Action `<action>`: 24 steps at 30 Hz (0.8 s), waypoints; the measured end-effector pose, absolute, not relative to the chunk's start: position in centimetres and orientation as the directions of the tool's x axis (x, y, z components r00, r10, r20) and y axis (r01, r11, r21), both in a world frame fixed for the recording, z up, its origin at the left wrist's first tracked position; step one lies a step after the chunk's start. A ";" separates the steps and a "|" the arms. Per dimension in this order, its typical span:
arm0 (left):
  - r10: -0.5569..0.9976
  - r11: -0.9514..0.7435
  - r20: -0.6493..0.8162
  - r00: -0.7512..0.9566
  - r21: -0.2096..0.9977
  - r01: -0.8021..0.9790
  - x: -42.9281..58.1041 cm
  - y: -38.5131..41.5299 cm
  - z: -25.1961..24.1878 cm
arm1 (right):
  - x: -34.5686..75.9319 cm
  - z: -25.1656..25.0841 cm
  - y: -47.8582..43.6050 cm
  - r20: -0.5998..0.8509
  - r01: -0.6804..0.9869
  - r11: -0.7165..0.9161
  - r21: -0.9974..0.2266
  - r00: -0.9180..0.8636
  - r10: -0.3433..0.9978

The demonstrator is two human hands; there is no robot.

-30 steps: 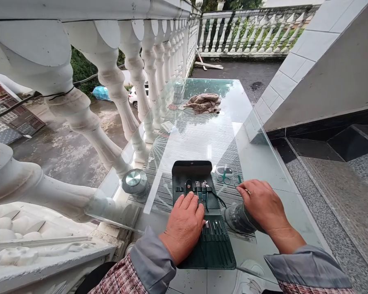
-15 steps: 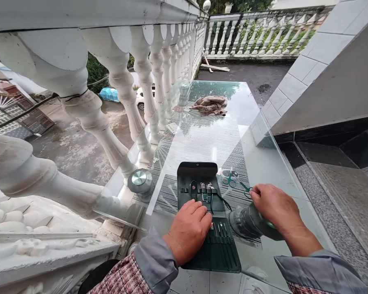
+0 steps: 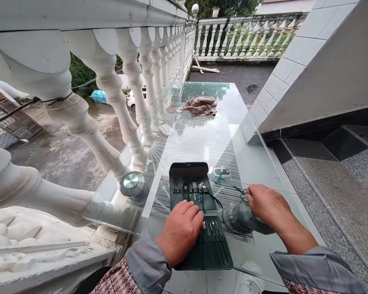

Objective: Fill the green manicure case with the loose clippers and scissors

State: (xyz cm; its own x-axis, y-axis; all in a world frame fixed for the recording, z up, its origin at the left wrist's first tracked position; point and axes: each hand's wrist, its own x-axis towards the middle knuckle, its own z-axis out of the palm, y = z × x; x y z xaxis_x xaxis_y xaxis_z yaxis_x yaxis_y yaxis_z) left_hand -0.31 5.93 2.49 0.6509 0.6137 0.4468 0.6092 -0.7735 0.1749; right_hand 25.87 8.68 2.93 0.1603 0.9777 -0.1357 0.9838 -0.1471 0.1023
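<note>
A dark green manicure case (image 3: 202, 257) lies unfolded on the glass tabletop. Across its middle rests my left hand (image 3: 182, 228), palm down, with its fingers lying on the case. Above those fingers, nail clippers (image 3: 198, 194) and a dark leather-like piece (image 3: 185, 190) sit in straps; slim metal tools (image 3: 214, 226) stand in slots below. My right hand (image 3: 265, 204) is closed on the handle of small green-handled scissors (image 3: 239, 190), held off to the case's right. Another green-handled pair of scissors (image 3: 221, 179) lies on the glass beyond, by a dark oval object (image 3: 222, 172).
A brown cloth (image 3: 200, 107) lies crumpled farther along the glass table (image 3: 257, 163). Faceted table supports, one with a shiny round top (image 3: 131, 180), show at the left. A white balustrade (image 3: 107, 85) runs along the left; dark stone steps (image 3: 325, 163) are on the right.
The whole view has shifted slightly, so things appear farther left. My left hand stays on the case and my right hand keeps hold of the scissors.
</note>
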 end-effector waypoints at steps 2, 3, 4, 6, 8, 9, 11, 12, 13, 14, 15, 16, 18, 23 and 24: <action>0.614 -0.774 0.446 0.651 0.178 0.608 -0.3 6.0 2.6 | 26.5 3.0 8.7 -0.146 0.982 -0.179 0.065 0.187 0.971; 0.614 -0.774 0.446 0.651 0.180 0.607 -0.3 6.0 2.6 | 26.8 3.0 8.7 -0.149 0.978 -0.200 0.052 0.206 0.967; 0.615 -0.774 0.446 0.651 0.182 0.607 -0.3 6.0 2.7 | 27.2 3.0 8.6 -0.149 0.974 -0.221 0.043 0.225 0.963; 0.615 -0.775 0.446 0.651 0.185 0.605 -0.3 6.0 2.8 | 28.0 3.0 8.3 -0.152 0.964 -0.266 0.019 0.266 0.952; 0.615 -0.776 0.445 0.651 0.194 0.601 -0.3 5.9 2.9 | 28.7 2.9 8.0 -0.156 0.951 -0.308 -0.022 0.301 0.941; 0.619 -0.774 0.446 0.647 0.205 0.599 -0.3 5.9 2.9 | 29.0 2.7 7.8 -0.147 0.946 -0.321 -0.047 0.311 0.939; 0.632 -0.767 0.446 0.633 0.248 0.592 -0.4 5.8 2.9 | 29.5 2.2 7.3 -0.089 0.939 -0.330 -0.097 0.322 0.943; 0.644 -0.760 0.445 0.622 0.279 0.588 -0.5 5.8 3.0 | 29.8 1.9 7.1 -0.044 0.938 -0.323 -0.123 0.320 0.946; 0.660 -0.748 0.442 0.607 0.314 0.584 -0.6 5.8 3.0 | 30.2 1.5 6.9 0.006 0.938 -0.312 -0.149 0.317 0.948; 0.677 -0.734 0.439 0.590 0.352 0.580 -0.8 5.8 3.0 | 30.6 1.1 6.7 0.050 0.937 -0.301 -0.176 0.313 0.948; 0.696 -0.718 0.436 0.571 0.392 0.576 -1.0 5.9 3.1 | 31.0 0.6 6.5 0.084 0.934 -0.292 -0.204 0.314 0.946; 0.718 -0.696 0.427 0.550 0.433 0.572 -1.2 6.0 3.3 | 31.6 0.2 6.4 0.109 0.930 -0.284 -0.233 0.315 0.943; 0.773 -0.633 0.397 0.494 0.528 0.566 -1.7 6.3 3.7 | 32.7 -0.6 6.1 0.148 0.911 -0.302 -0.281 0.352 0.924; 0.931 -0.354 0.254 0.263 0.808 0.471 -2.7 7.0 5.1 | 35.5 -1.4 5.4 0.057 0.796 -0.469 -0.382 0.527 0.848; 0.951 -0.292 0.213 0.223 0.856 0.427 -2.8 7.1 5.3 | 35.9 -1.3 5.2 0.029 0.773 -0.482 -0.412 0.540 0.841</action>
State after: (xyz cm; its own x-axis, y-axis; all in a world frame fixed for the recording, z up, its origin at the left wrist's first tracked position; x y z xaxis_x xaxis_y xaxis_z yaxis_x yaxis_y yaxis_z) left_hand -2.84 7.14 5.34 0.2227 0.9513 0.2134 0.4271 -0.2919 0.8558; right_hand 35.89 5.20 -1.32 0.5400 0.8412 0.0293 0.7734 -0.4822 -0.4115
